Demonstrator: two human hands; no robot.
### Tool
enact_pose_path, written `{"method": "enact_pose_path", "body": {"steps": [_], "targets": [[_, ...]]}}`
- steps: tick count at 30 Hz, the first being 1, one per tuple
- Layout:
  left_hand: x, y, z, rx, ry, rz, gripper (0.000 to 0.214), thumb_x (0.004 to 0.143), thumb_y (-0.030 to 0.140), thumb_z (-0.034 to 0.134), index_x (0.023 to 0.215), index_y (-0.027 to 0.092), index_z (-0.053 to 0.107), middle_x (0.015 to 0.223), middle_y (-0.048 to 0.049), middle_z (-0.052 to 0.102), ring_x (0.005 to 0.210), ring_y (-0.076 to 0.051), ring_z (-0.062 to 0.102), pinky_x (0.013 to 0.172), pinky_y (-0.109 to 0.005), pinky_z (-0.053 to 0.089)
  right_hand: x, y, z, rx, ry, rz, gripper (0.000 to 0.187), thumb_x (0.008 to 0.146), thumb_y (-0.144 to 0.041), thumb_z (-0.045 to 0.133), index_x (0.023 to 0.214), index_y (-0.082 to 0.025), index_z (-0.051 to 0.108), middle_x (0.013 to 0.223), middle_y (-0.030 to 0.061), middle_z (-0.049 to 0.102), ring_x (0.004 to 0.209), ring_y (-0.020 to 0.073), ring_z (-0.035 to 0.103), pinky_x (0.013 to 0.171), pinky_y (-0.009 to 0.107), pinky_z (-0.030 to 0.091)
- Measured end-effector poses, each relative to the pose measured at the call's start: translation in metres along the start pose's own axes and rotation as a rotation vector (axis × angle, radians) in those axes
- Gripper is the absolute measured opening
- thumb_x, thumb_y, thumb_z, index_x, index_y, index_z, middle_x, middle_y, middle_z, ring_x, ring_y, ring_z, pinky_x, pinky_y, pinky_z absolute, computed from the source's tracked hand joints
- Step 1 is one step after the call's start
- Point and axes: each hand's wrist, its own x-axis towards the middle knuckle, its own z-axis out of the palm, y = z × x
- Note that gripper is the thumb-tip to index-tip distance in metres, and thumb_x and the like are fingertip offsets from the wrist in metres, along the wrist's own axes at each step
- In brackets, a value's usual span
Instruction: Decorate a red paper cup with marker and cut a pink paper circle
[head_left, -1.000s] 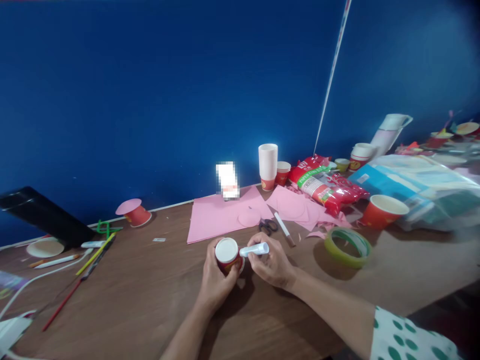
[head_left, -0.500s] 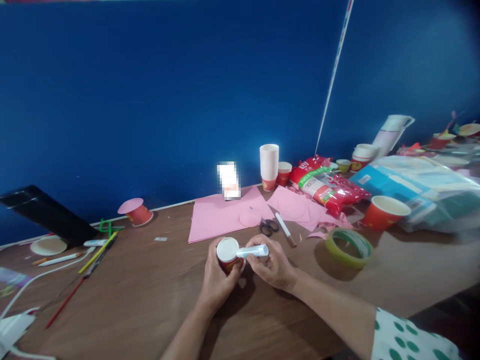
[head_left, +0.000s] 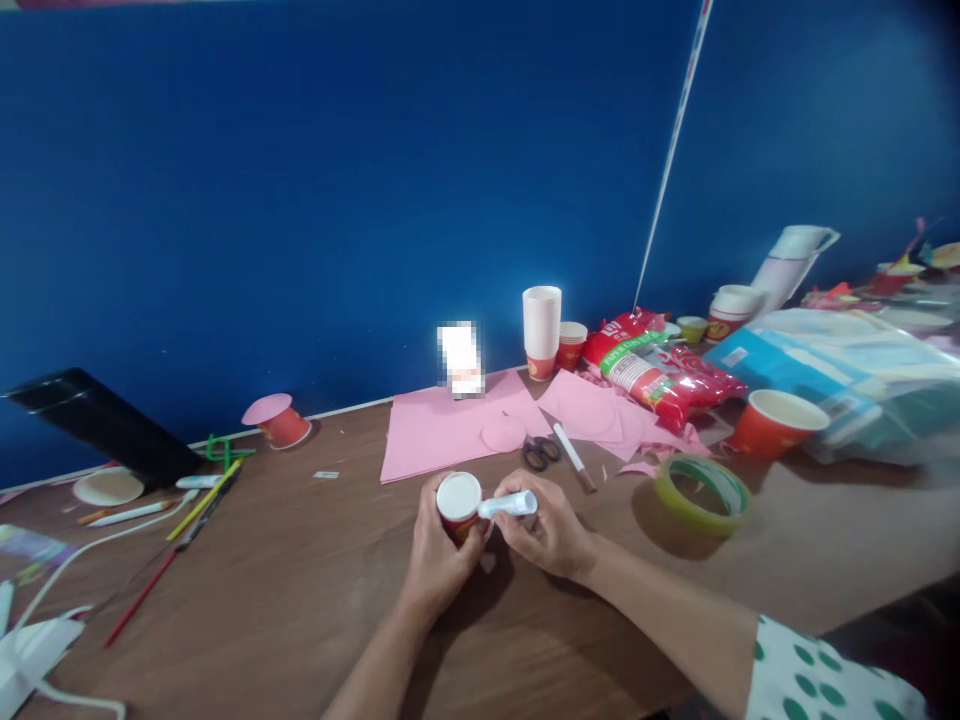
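My left hand point(head_left: 435, 556) is wrapped round a small red paper cup point(head_left: 459, 503), held upside down with its white bottom facing up. My right hand point(head_left: 549, 530) grips a white glue tube point(head_left: 510, 505), its tip touching the edge of the cup's bottom. Both hands hover just above the brown wooden table point(head_left: 300, 610), in front of a pink paper sheet point(head_left: 442, 430) with a cut pink disc on it.
Black scissors point(head_left: 538, 453) and a white marker point(head_left: 574, 455) lie just beyond my hands. A green tape roll point(head_left: 701, 492) and a red cup point(head_left: 776, 424) sit right. A stack of white cups point(head_left: 541, 330), red packets point(head_left: 652, 365), pencils point(head_left: 202, 502) and a pink-capped cup point(head_left: 279, 422) lie around.
The glue tube's tip has slid slightly along the cup's bottom edge; both hands stay in place. The camera has shifted a little.
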Motion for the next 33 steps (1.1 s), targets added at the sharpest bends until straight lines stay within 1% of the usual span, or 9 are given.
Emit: {"method": "enact_pose_path", "body": {"steps": [6, 8, 12, 17, 22, 25, 29, 33], "targets": [[0.0004, -0.0002, -0.0001, 0.000, 0.005, -0.007, 0.050, 0.071, 0.025, 0.065, 0.115, 0.017, 0.042, 0.111, -0.0117, 0.055, 0.102, -0.025, 0.056, 0.088, -0.041, 0.045, -0.0008, 0.0031, 0.0014, 0.019, 0.082, 0.100, 0.002, 0.081, -0.018, 0.052, 0.082, -0.018, 0.053, 0.071, 0.0017, 0.058, 0.063, 0.0134, 0.055, 0.059, 0.024, 0.046], [0.0005, 0.0007, -0.0005, -0.013, 0.006, -0.014, 0.050, 0.070, 0.023, 0.065, 0.114, 0.018, 0.043, 0.109, -0.0113, 0.056, 0.101, -0.025, 0.056, 0.087, -0.041, 0.045, -0.0006, 0.0039, 0.0019, 0.018, 0.103, 0.111, 0.002, 0.081, -0.018, 0.052, 0.083, -0.018, 0.053, 0.071, 0.0012, 0.057, 0.062, 0.0130, 0.054, 0.059, 0.023, 0.045], [0.0002, 0.0005, -0.0009, -0.003, -0.006, -0.016, 0.050, 0.070, 0.022, 0.064, 0.115, 0.018, 0.042, 0.109, -0.0108, 0.056, 0.101, -0.025, 0.056, 0.088, -0.041, 0.045, -0.0011, 0.0067, 0.0027, 0.041, 0.097, 0.085, 0.005, 0.081, -0.017, 0.053, 0.086, -0.019, 0.053, 0.075, 0.0017, 0.058, 0.064, 0.0134, 0.055, 0.061, 0.024, 0.046], [-0.0006, -0.0039, 0.0010, 0.007, -0.015, 0.018, 0.053, 0.071, 0.023, 0.064, 0.118, 0.018, 0.042, 0.111, -0.0115, 0.056, 0.103, -0.025, 0.056, 0.087, -0.040, 0.045, -0.0009, 0.0096, 0.0011, 0.032, 0.084, 0.039, 0.014, 0.080, -0.015, 0.053, 0.093, -0.019, 0.054, 0.084, 0.0052, 0.060, 0.076, 0.0177, 0.058, 0.072, 0.030, 0.048], [0.0012, -0.0043, 0.0020, 0.004, 0.019, 0.006, 0.054, 0.067, 0.029, 0.070, 0.113, 0.018, 0.045, 0.109, -0.0099, 0.055, 0.101, -0.025, 0.056, 0.088, -0.040, 0.044, 0.0015, 0.0085, -0.0010, 0.034, 0.052, 0.010, 0.024, 0.079, -0.011, 0.052, 0.102, -0.020, 0.055, 0.091, 0.0073, 0.060, 0.084, 0.0198, 0.058, 0.077, 0.034, 0.048], [0.0025, -0.0026, 0.0017, -0.002, 0.030, 0.009, 0.051, 0.067, 0.030, 0.071, 0.111, 0.018, 0.048, 0.109, -0.0092, 0.055, 0.102, -0.025, 0.055, 0.090, -0.041, 0.043, 0.0018, 0.0075, -0.0011, 0.034, 0.063, -0.005, 0.025, 0.080, -0.010, 0.052, 0.102, -0.020, 0.055, 0.091, 0.0077, 0.061, 0.084, 0.0200, 0.058, 0.078, 0.035, 0.049], [0.0028, -0.0017, 0.0022, -0.023, 0.040, -0.002, 0.050, 0.068, 0.032, 0.070, 0.112, 0.019, 0.049, 0.110, -0.0094, 0.055, 0.102, -0.025, 0.055, 0.090, -0.043, 0.043, 0.0007, 0.0078, -0.0004, 0.036, 0.064, -0.013, 0.025, 0.081, -0.012, 0.052, 0.106, -0.020, 0.054, 0.094, 0.0082, 0.061, 0.086, 0.0203, 0.059, 0.079, 0.035, 0.049], [0.0025, -0.0030, 0.0030, -0.036, 0.049, 0.006, 0.049, 0.068, 0.030, 0.070, 0.111, 0.019, 0.049, 0.110, -0.0090, 0.056, 0.103, -0.024, 0.055, 0.090, -0.041, 0.043, 0.0002, 0.0090, -0.0004, 0.024, 0.049, -0.021, 0.023, 0.083, -0.014, 0.052, 0.105, -0.020, 0.054, 0.094, 0.0085, 0.062, 0.086, 0.0206, 0.059, 0.078, 0.035, 0.049]]}}
